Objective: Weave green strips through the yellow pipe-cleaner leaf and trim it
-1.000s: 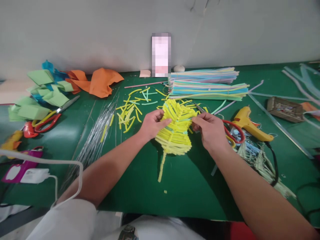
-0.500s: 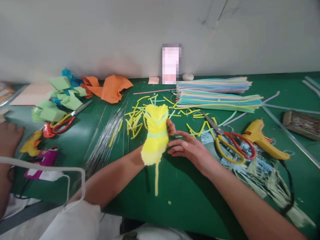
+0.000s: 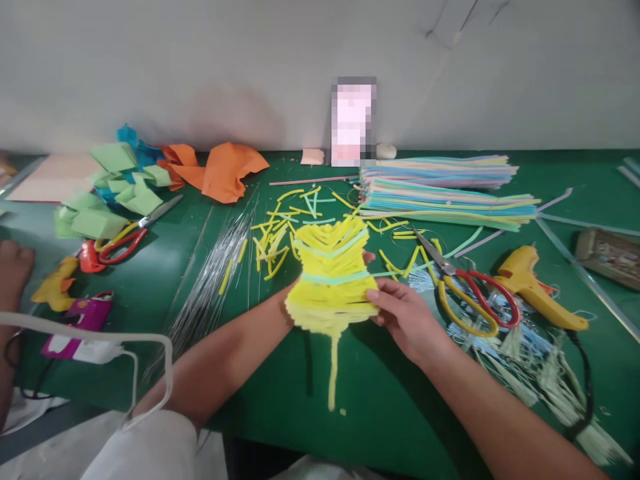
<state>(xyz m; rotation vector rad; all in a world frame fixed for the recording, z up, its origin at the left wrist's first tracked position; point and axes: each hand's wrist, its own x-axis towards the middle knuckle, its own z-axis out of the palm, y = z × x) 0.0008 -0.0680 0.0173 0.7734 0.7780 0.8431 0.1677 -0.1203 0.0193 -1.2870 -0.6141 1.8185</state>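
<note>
Centre: a yellow leaf [image 3: 330, 303], built of narrow strips and crossed by pale green ones, is held above the green surface [image 3: 270, 407], its stem pointing toward my near edge of view. The right hand [image 3: 407, 320] pinches the leaf's lower right edge, thumb in front. The left hand [image 3: 369, 257] lies mostly behind the leaf, with only fingertips showing past its right side; I cannot tell whether it grips. Just beyond, I see short cut strips [image 3: 270, 248] scattered on the surface. To the right, scissors [image 3: 449, 268] lie near a yellow glue gun [image 3: 543, 290]; behind them is a bundle of pastel strips [image 3: 447, 202]. To the left, thin wires [image 3: 215, 273] lie in a loose sheaf. Farther out, I note crumpled orange paper [image 3: 227, 173], a second pair of scissors [image 3: 144, 222] and, at the left edge, another person's hand [image 3: 15, 263].
</note>
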